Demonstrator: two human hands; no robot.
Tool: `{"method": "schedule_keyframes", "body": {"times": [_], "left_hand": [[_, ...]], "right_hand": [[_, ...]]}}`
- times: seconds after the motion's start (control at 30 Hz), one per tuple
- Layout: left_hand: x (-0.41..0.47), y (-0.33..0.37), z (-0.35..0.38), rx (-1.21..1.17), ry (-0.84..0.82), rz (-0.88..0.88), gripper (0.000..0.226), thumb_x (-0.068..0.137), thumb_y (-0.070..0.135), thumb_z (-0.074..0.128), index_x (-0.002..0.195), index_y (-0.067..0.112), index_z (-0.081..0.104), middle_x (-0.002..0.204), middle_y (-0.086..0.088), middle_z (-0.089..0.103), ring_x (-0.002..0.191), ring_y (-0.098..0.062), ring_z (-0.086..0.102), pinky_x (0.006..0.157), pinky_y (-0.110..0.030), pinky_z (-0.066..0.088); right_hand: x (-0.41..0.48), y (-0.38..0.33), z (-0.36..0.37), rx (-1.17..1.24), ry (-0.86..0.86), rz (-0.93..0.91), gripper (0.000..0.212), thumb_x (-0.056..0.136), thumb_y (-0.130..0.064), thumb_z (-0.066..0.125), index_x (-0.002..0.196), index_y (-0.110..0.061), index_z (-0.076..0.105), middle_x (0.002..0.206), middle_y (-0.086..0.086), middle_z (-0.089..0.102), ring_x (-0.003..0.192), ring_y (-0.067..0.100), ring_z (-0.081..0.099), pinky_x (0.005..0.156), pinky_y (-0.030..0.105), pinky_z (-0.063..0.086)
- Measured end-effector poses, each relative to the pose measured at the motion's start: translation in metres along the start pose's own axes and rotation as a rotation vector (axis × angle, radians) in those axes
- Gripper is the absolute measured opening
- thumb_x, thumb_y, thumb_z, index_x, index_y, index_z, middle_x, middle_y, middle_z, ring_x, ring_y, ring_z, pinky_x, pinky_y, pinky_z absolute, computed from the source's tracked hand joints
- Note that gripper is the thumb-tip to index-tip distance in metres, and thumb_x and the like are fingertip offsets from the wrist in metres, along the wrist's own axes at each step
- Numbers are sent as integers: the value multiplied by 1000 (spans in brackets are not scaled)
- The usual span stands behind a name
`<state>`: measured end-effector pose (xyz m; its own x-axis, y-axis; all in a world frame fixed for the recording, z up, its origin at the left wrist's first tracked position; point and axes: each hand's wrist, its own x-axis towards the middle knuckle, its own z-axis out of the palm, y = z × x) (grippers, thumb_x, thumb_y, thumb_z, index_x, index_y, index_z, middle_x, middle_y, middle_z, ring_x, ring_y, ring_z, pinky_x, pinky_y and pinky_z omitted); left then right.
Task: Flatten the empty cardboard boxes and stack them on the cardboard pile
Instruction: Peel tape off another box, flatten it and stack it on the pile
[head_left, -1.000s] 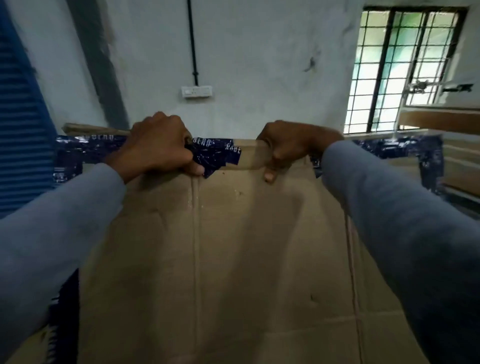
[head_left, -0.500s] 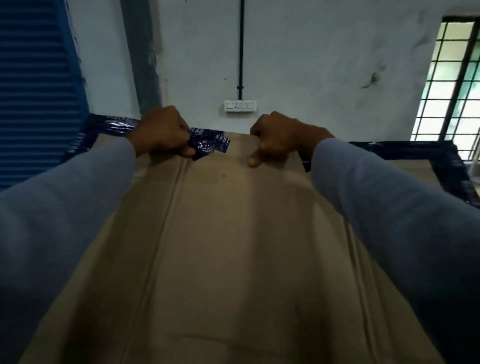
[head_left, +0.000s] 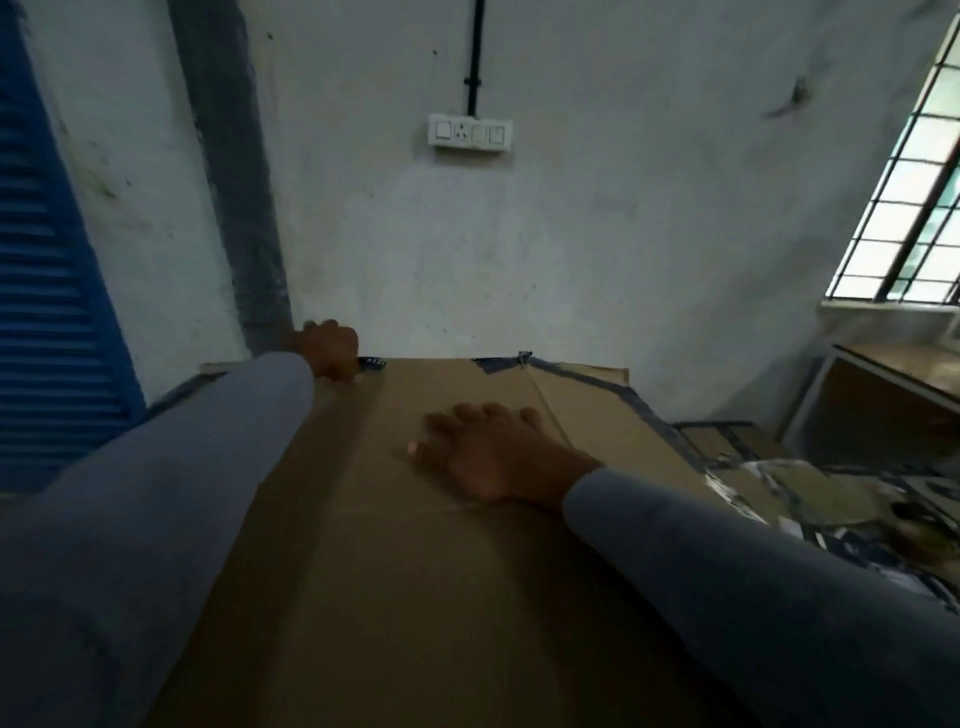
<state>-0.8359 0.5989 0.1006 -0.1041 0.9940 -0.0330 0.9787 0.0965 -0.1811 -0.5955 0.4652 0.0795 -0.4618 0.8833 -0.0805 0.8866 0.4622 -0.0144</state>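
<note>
The right hand (head_left: 488, 449) has let go of the far edge and come back onto the panel, where it lies palm down, fingers spread and straight. The cardboard box (head_left: 415, 597) has tipped lower, its broad brown face sloping away towards the white wall under the switch plate (head_left: 470, 132). The left hand (head_left: 330, 351) curls over the far edge, gripping it beside a scrap of blue tape (head_left: 372, 362) (thumb hidden). The cardboard pile (head_left: 810, 483) lies lower, just right of the box

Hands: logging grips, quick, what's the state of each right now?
Left hand: closed, gripping the far edge of the cardboard box.
Right hand: open, pressing flat on the cardboard box.
</note>
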Motion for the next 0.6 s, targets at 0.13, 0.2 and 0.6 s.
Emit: {"method": "schedule_keyframes", "body": {"times": [0.13,0.2,0.6], "left_hand": [[-21,42,15,-5,-37,347,42,94,44,59,122,13,67,127,-9,61,106,-27,60,94,-44,51],[-55,47,18,-87,-23,476,40,100,45,50,127,19,63,130,-5,60,112,-24,58,97,-40,48],[-355,52,56,-299,-28,621,100,57,105,16,141,62,-18,148,39,-27,140,13,-23,113,-19,-12]], "right_hand": [[67,20,32,-120,-101,72,73,90,-69,12,150,-30,32,153,12,35,138,40,33,110,67,14],[79,21,42,-131,-128,82,71,93,-66,14,149,-27,35,152,12,37,137,38,35,111,64,17],[32,31,28,-93,-177,77,69,98,-62,25,136,-11,53,137,13,53,114,33,56,103,50,42]]}}
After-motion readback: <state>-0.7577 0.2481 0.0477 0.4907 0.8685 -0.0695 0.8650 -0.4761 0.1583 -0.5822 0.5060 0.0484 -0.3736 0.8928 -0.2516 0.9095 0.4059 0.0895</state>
